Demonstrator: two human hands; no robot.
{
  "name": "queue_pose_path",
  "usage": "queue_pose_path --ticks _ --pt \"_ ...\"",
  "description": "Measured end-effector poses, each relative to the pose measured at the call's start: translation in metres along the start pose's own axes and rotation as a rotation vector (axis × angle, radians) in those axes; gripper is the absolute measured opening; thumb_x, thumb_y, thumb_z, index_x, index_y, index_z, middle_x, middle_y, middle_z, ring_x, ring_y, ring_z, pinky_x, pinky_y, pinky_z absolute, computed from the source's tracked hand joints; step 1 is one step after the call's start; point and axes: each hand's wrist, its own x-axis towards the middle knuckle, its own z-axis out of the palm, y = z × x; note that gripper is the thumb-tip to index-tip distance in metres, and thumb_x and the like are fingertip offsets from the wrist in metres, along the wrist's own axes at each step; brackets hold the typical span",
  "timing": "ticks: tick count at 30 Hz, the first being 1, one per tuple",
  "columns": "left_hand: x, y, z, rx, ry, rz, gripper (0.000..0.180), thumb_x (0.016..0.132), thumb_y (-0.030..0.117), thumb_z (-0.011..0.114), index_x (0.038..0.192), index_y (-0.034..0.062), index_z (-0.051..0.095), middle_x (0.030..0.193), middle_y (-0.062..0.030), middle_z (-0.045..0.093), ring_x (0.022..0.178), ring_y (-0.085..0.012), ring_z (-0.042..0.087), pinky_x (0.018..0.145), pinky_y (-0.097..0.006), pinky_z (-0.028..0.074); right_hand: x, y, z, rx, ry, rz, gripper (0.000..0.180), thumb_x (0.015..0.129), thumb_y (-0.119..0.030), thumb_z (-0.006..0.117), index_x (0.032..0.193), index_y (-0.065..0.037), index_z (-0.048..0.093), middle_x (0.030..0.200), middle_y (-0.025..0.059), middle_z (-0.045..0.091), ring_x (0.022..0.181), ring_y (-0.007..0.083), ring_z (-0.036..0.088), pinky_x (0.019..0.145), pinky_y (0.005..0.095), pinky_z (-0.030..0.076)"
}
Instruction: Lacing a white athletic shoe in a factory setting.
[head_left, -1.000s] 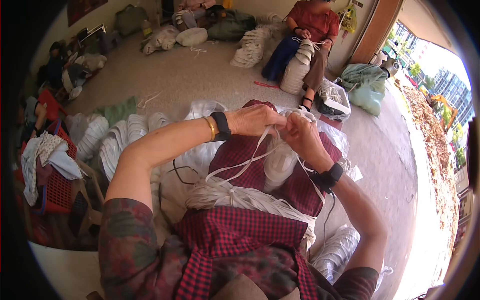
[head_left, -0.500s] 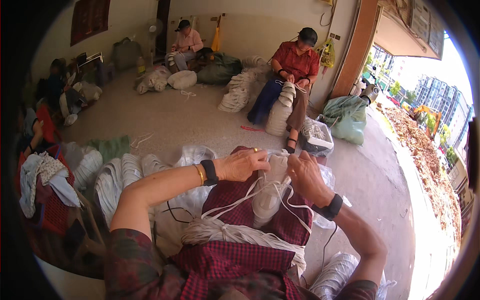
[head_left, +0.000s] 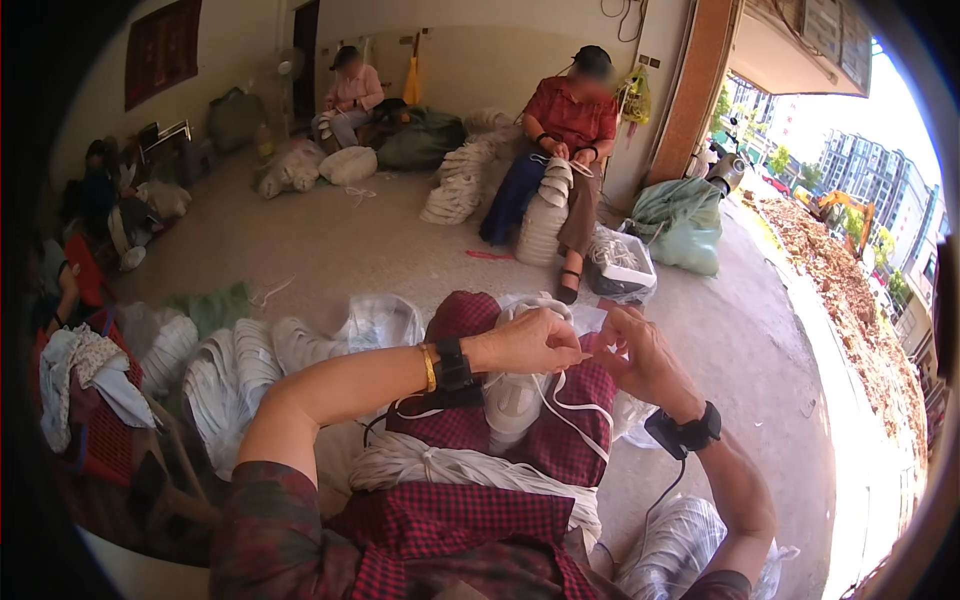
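Between my knees stands a stack of white shoe uppers [head_left: 513,408], its top partly covered by my left hand. Above it my left hand [head_left: 528,343] is closed in a pinch on a white shoelace [head_left: 582,405], whose loops hang down over the uppers and my right thigh. My right hand [head_left: 645,362] is also pinched, its fingertips close to those of the left, apparently on the lace's end; the exact grip is small and partly hidden. Across my lap, on red-and-black checked cloth [head_left: 470,515], lies a tied bundle of white laces [head_left: 440,466].
More stacked uppers [head_left: 232,370] stand at my left, beside a red basket [head_left: 95,440] with clothes. A plastic-wrapped stack [head_left: 675,550] lies at lower right. Ahead, a seated person [head_left: 575,130] handles laces, near a white box [head_left: 622,265] and a green sack [head_left: 680,225].
My hands have shifted right and come together over the stack, drawing the lace away from the top upper. The view has turned slightly to the right.
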Motion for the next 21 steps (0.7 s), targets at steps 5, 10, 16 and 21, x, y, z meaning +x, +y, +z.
queue_pose_path --ticks 5,10,16,21 --pt "-0.023 -0.013 -0.008 0.232 0.147 0.096 0.021 0.087 0.020 0.068 0.090 -0.0014 0.071 0.074 -0.0055 0.068 0.069 -0.0095 0.062 0.066 -0.028 0.051 0.012 0.006 0.016 0.209 -0.053 0.089 0.016 0.082 -0.005 0.069 0.094 0.000 0.059 0.093 0.0151 0.068 0.090 0.0305 0.066 0.077 0.0383 0.052" --pt "-0.028 -0.020 -0.019 0.334 0.264 0.051 0.021 0.086 0.018 0.068 0.091 -0.0018 0.072 0.078 -0.0130 0.070 0.071 -0.0178 0.066 0.068 -0.032 0.052 0.035 0.052 0.058 0.070 0.106 -0.081 0.022 0.091 -0.011 0.063 0.109 0.001 0.063 0.101 0.0170 0.070 0.096 0.0305 0.068 0.080 0.0379 0.053" --pt "-0.031 -0.045 -0.018 0.411 0.366 0.116 0.015 0.083 0.012 0.069 0.088 -0.0025 0.071 0.076 -0.0143 0.067 0.069 -0.0217 0.066 0.064 -0.034 0.051 0.056 0.058 0.071 0.174 -0.026 0.004 0.035 0.092 -0.023 0.063 0.116 0.001 0.062 0.099 0.0143 0.069 0.082 0.0247 0.063 0.076 0.0338 0.048" --pt "-0.032 -0.054 -0.007 0.571 0.436 0.153 0.012 0.080 0.009 0.067 0.082 -0.0027 0.068 0.074 -0.0157 0.063 0.069 -0.0292 0.064 0.063 -0.038 0.050 0.053 0.048 0.075 0.362 -0.032 0.101 0.035 0.090 -0.023 0.063 0.113 0.004 0.064 0.093 0.0108 0.067 0.083 0.0186 0.061 0.076 0.0316 0.048"
